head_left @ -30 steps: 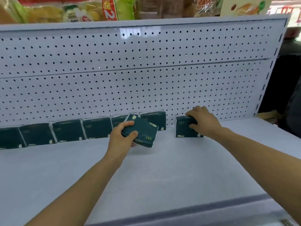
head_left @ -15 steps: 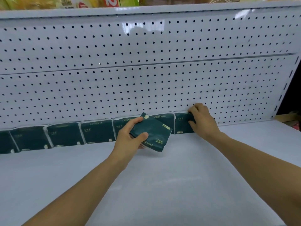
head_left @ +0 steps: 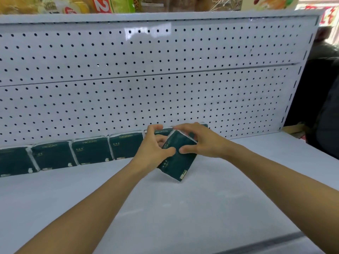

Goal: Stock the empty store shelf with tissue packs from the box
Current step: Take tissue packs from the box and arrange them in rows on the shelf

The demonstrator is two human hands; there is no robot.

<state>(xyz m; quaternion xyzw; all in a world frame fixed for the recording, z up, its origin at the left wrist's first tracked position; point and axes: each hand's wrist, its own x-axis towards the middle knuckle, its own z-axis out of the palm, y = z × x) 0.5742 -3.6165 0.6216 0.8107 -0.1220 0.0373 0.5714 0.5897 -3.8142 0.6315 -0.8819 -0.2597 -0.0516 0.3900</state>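
Both hands gripped one dark green tissue pack [head_left: 177, 158], our left hand [head_left: 153, 151] and right hand [head_left: 203, 142] holding it tilted above the white shelf [head_left: 165, 208], just before the row of packs [head_left: 88, 153] standing against the pegboard [head_left: 146, 88].

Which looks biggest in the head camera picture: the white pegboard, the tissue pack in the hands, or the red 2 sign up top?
1. white pegboard back panel, spanning nearly the whole picture.
2. held tissue pack, gripped by both the left hand and right hand.
3. red 2 sign, cut off by the top edge, so its true size is unsure.
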